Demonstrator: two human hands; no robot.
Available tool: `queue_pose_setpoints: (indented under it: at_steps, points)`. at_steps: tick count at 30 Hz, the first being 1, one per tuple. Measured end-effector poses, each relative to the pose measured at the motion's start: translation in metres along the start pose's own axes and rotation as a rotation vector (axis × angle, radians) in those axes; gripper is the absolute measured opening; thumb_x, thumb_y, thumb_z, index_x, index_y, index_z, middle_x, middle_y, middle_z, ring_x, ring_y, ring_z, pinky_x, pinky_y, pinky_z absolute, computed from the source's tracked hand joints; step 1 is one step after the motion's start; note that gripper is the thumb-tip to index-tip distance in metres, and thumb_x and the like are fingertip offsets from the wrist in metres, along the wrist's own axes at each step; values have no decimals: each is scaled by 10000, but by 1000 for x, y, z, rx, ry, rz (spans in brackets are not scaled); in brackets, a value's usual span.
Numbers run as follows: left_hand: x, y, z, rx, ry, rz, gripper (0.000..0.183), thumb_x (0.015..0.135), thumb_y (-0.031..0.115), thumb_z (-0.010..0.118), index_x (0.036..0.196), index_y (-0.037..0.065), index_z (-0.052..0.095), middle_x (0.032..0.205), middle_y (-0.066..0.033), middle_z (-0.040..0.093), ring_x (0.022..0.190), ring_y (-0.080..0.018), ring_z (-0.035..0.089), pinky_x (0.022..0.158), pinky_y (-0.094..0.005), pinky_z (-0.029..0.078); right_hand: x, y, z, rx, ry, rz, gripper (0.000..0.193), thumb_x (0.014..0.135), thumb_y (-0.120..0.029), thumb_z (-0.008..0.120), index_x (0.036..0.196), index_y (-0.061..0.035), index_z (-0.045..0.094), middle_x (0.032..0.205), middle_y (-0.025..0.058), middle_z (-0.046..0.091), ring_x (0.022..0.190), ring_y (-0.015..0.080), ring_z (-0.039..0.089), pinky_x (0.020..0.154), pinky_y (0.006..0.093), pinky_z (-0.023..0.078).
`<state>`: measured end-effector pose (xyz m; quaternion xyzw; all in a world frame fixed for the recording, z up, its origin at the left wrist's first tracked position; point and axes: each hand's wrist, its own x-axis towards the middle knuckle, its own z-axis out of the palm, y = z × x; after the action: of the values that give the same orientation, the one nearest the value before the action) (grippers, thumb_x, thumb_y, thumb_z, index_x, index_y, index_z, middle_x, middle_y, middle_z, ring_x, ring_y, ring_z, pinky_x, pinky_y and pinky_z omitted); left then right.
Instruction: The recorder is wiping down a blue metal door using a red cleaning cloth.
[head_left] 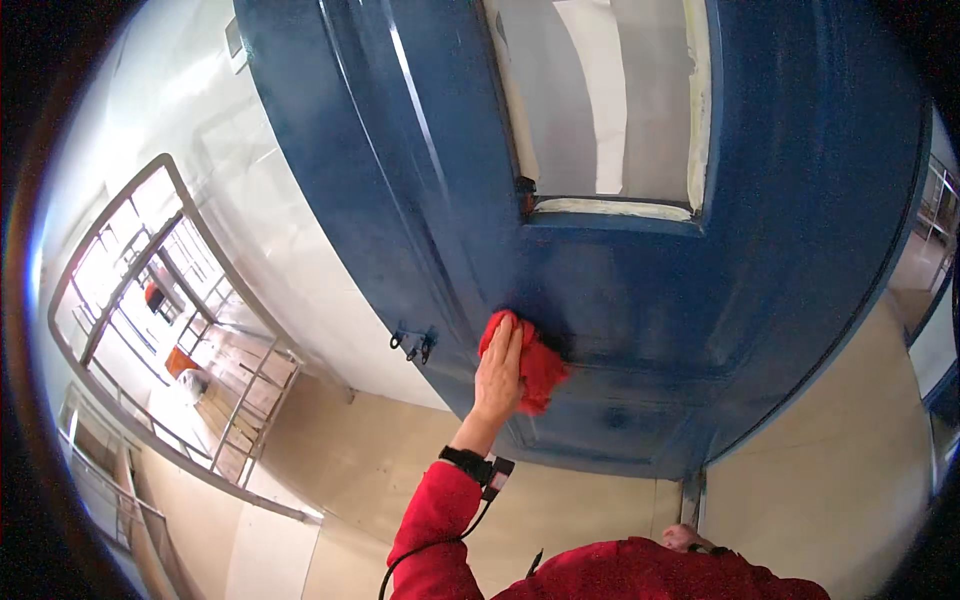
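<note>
My left hand [497, 378] presses a red cloth [541, 375] against the lower part of a blue panelled door [640, 285]. Its fingers point up along the cloth's left side, and part of the cloth bunches out to the right of them. A black strap with a small cabled device [496, 480] goes round the left wrist, below a red sleeve. Only a small part of my right hand [683, 537] shows, low beside the red clothing at the bottom edge. Its fingers cannot be made out.
Above the cloth, the door has a glass pane [570, 110] with pale, rough edging. A dark metal latch [411, 345] sticks out at the door's left edge. A white wall [290, 260] and a framed window [170, 330] stand to the left, with beige floor [390, 470] below.
</note>
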<state>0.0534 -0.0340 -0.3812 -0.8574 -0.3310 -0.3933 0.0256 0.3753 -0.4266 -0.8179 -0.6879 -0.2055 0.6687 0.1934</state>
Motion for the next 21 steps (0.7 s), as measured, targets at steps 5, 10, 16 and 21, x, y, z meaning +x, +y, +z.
queue_pose_setpoints:
  at_steps: [5,10,16,21]
  points:
    - [19,0,-32,-178,57,-63,753,575,-153,482,1306,1,387,1391,-200,322,1273,-360,339,1027,-404,334,-2,-9,1,-24,5,12,305,895,-292,439,876,-15,564,801,106,560,684,247,531,630,404,431]
    - [131,0,-114,-24,528,157,700,591,-163,452,1267,17,437,1337,-213,389,1253,-378,364,1038,-400,326,-6,-33,-7,-61,27,-6,296,884,-296,462,822,-28,571,730,98,559,617,240,527,576,400,437]
    - [213,28,-157,-14,793,139,492,822,130,544,1291,38,427,1346,-183,400,1248,-354,385,1023,-397,334,-24,-65,-2,-80,40,-43,296,872,-301,490,757,-43,578,644,89,557,535,230,521,511,396,443]
    - [177,17,-55,-36,804,69,642,835,196,546,1377,1,262,1415,-246,249,1294,-408,277,1050,-441,276,33,20,-50,-213,39,-177,252,874,-241,505,997,-41,595,778,123,604,629,199,578,532,366,464]
